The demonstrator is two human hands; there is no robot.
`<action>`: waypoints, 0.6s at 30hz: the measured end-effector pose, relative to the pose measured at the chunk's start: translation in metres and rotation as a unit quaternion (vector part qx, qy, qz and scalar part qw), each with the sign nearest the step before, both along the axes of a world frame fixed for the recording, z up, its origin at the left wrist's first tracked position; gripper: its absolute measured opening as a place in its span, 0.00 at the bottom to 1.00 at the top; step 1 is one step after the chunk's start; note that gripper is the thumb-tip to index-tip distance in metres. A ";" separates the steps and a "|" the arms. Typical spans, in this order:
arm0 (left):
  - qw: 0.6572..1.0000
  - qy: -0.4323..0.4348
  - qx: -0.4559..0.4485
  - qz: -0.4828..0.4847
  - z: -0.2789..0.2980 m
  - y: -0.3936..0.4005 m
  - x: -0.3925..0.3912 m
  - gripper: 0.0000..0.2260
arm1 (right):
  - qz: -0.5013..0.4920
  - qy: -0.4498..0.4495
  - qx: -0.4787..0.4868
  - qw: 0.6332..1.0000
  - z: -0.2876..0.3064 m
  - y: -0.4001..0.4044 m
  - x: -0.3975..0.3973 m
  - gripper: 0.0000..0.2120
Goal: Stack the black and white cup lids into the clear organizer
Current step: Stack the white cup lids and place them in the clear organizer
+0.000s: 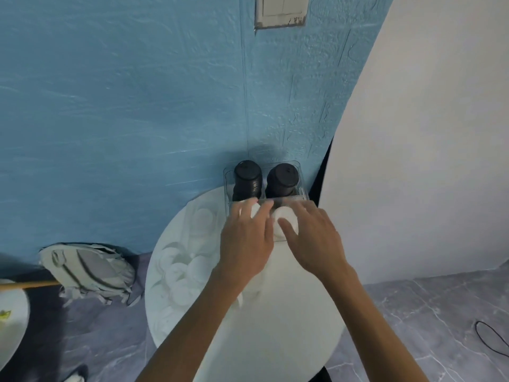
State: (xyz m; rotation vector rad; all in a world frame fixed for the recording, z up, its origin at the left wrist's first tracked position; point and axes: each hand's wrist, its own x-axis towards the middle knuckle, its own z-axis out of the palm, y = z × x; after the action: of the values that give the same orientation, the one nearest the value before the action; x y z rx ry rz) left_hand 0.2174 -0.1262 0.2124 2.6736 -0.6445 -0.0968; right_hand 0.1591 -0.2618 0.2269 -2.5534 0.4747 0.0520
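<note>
Black lid stacks [247,180], two, fill the clear organizer [302,186]

We see a round white table [289,312] — on it sit the clear organizer [302,192] at the back and loose white lids [179,274] at left.

Matt black plastic lids [248,177] in a glossy clear plastic organizer [302,188] on a smooth white table [289,312].

Grey backpack [91,271] against blue wall [124,119]; black cable [493,337] on floor
</note>
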 end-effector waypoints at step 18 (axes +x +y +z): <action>0.998 -0.047 0.047 0.009 -0.192 0.123 -0.121 0.24 | 0.129 -0.056 -0.110 0.984 -0.198 0.087 -0.109 0.30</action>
State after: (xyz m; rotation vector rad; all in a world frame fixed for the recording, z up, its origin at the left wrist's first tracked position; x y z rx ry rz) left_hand 0.0964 -0.0029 0.0208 2.7885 -0.6598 0.0029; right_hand 0.0497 -0.1746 0.0287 -2.8025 0.1076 -0.0522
